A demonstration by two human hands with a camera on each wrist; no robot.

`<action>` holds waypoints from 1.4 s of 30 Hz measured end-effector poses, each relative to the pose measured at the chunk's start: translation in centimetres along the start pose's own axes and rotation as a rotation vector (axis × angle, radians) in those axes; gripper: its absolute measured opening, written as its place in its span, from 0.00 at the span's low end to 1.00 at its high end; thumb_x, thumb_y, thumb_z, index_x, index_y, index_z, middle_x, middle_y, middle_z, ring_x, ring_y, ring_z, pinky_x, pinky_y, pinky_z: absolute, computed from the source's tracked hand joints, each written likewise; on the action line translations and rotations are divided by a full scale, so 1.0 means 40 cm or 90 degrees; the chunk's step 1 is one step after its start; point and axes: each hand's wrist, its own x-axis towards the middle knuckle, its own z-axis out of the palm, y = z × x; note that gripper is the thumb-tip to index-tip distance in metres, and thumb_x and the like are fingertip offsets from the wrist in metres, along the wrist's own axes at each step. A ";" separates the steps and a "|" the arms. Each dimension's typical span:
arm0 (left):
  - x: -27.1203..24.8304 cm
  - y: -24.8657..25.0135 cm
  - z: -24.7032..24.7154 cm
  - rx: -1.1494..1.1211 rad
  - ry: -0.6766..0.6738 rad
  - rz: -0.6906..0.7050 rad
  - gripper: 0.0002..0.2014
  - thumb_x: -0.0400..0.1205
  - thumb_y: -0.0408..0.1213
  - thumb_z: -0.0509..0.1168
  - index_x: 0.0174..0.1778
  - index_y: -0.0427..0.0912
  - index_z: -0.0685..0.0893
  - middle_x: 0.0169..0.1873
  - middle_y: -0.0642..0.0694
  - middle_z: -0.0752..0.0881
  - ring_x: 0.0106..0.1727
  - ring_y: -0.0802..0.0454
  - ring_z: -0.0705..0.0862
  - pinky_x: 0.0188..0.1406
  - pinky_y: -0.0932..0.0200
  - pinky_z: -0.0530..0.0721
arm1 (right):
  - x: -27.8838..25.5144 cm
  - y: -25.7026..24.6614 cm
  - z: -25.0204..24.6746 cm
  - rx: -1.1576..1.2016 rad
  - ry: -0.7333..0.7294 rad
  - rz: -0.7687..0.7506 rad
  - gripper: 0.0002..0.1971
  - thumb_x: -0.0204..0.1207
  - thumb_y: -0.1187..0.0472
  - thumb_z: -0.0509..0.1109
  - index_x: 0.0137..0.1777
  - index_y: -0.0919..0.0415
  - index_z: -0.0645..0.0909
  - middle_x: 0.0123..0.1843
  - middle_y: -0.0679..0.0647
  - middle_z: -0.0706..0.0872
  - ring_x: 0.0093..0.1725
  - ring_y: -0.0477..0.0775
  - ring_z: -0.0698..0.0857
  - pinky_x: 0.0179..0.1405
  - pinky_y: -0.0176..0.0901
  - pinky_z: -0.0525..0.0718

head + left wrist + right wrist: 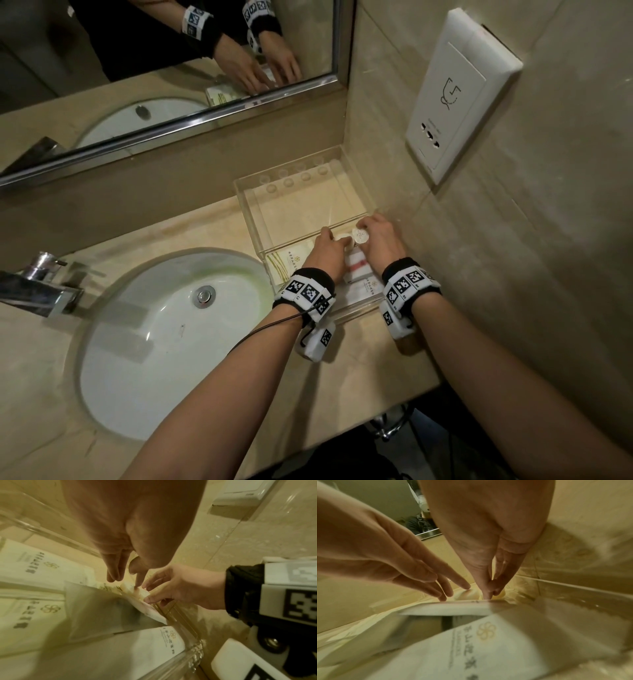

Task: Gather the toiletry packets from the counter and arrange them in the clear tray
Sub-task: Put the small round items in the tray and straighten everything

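The clear tray [247, 219] stands in the counter's corner by the wall. Both hands reach into its near half. My left hand [330, 240] has straight fingers [462, 584] whose tips touch a small round white packet [342, 237]. My right hand [368, 228] pinches a second round white packet [362, 235] between thumb and fingers [149, 599]. Flat white packets lie under my hands: one with gold stripes [284, 263], one with a red band [356, 265], one with a gold logo [479, 649]. The tray's far half holds nothing.
A white sink [164, 342] with a chrome tap [37, 284] lies left of the tray. A mirror [164, 61] runs along the back wall. A white socket panel [459, 96] hangs on the right wall above the tray. The counter edge [394, 401] is near my forearms.
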 end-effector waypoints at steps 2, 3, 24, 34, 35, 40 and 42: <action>0.000 -0.008 0.000 0.032 -0.004 0.010 0.22 0.80 0.31 0.64 0.72 0.43 0.75 0.64 0.41 0.72 0.55 0.46 0.77 0.62 0.55 0.77 | -0.004 -0.003 -0.003 -0.002 0.002 0.003 0.21 0.71 0.75 0.75 0.62 0.58 0.82 0.66 0.52 0.81 0.52 0.56 0.86 0.51 0.54 0.89; 0.000 -0.011 0.001 0.051 -0.004 0.018 0.23 0.80 0.31 0.64 0.72 0.43 0.76 0.63 0.42 0.72 0.57 0.45 0.76 0.64 0.53 0.76 | -0.006 -0.005 -0.006 -0.004 0.000 0.001 0.21 0.71 0.74 0.75 0.62 0.58 0.82 0.65 0.52 0.81 0.52 0.56 0.86 0.51 0.54 0.89; -0.010 -0.017 -0.012 0.076 -0.011 0.064 0.24 0.82 0.32 0.62 0.76 0.45 0.73 0.67 0.41 0.72 0.67 0.42 0.76 0.71 0.52 0.73 | -0.025 -0.015 -0.035 0.023 -0.010 -0.014 0.21 0.73 0.76 0.71 0.65 0.59 0.82 0.67 0.54 0.82 0.59 0.58 0.85 0.58 0.54 0.86; -0.130 -0.122 -0.067 0.048 0.071 0.110 0.12 0.74 0.31 0.72 0.52 0.44 0.86 0.48 0.47 0.84 0.47 0.49 0.82 0.48 0.62 0.77 | -0.106 -0.015 -0.043 0.117 -0.154 -0.120 0.22 0.70 0.58 0.81 0.65 0.54 0.83 0.62 0.47 0.84 0.42 0.41 0.85 0.52 0.40 0.86; -0.139 -0.131 -0.062 0.050 0.067 0.106 0.12 0.73 0.32 0.74 0.52 0.44 0.86 0.49 0.46 0.84 0.48 0.49 0.82 0.48 0.63 0.77 | -0.108 -0.015 -0.044 0.115 -0.166 -0.122 0.23 0.70 0.57 0.81 0.65 0.53 0.83 0.62 0.47 0.84 0.44 0.41 0.86 0.52 0.41 0.87; -0.163 -0.144 -0.021 0.031 0.089 0.069 0.21 0.71 0.36 0.77 0.60 0.43 0.81 0.57 0.45 0.80 0.56 0.47 0.81 0.58 0.57 0.79 | -0.110 -0.021 -0.036 0.075 -0.182 -0.117 0.24 0.69 0.53 0.82 0.64 0.54 0.82 0.62 0.47 0.80 0.44 0.44 0.88 0.50 0.44 0.89; -0.159 -0.130 -0.005 0.034 0.105 0.067 0.26 0.71 0.36 0.77 0.65 0.43 0.77 0.62 0.44 0.78 0.59 0.46 0.80 0.62 0.52 0.80 | -0.110 -0.019 -0.031 0.069 -0.162 -0.103 0.24 0.68 0.53 0.82 0.63 0.54 0.82 0.61 0.48 0.79 0.42 0.45 0.87 0.49 0.45 0.88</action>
